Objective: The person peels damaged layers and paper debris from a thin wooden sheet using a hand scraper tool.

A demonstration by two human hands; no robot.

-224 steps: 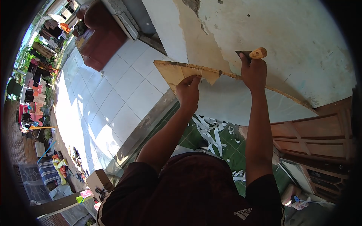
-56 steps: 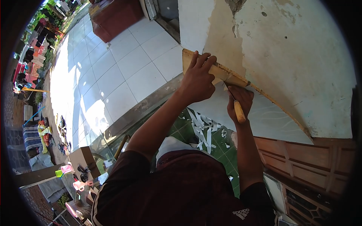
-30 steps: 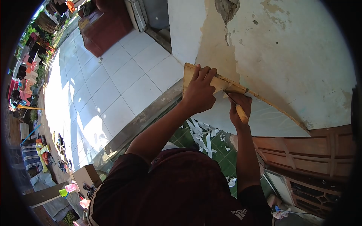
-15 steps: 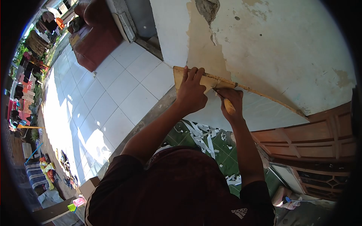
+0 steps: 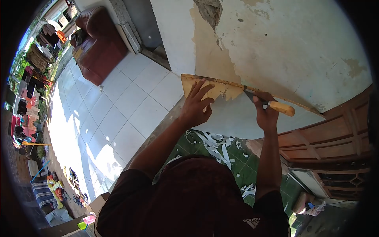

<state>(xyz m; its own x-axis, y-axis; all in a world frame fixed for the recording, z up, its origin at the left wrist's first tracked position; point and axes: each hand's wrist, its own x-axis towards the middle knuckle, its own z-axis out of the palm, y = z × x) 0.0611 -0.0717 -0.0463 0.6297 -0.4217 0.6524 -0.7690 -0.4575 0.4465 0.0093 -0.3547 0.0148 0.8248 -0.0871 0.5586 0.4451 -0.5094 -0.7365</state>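
In my right hand (image 5: 267, 113) is a scraper, probably a putty knife, with a wooden handle (image 5: 282, 108) and a dark metal blade (image 5: 248, 94). Its blade lies against the wall edge (image 5: 284, 100), just right of a tan patch (image 5: 221, 87) where the white coating is gone, with a ragged border. My left hand (image 5: 194, 108) rests over the left part of that patch, fingers spread and fingertips near the edge. Nothing shows between its fingers. Further up the wall (image 5: 284, 55) the surface is stained, with a broken plaster hole (image 5: 209, 14).
White peeled strips (image 5: 215, 147) lie on the green tiled floor (image 5: 241, 158) below. White tiles (image 5: 114, 102) stretch out on the left, up to a worn red armchair (image 5: 100, 51). Brown wooden panelling (image 5: 323, 136) adjoins the wall on the right.
My right hand has moved right along the edge with the scraper, whose handle now points right. My left fingers have spread apart. More of the tan patch shows between the hands.
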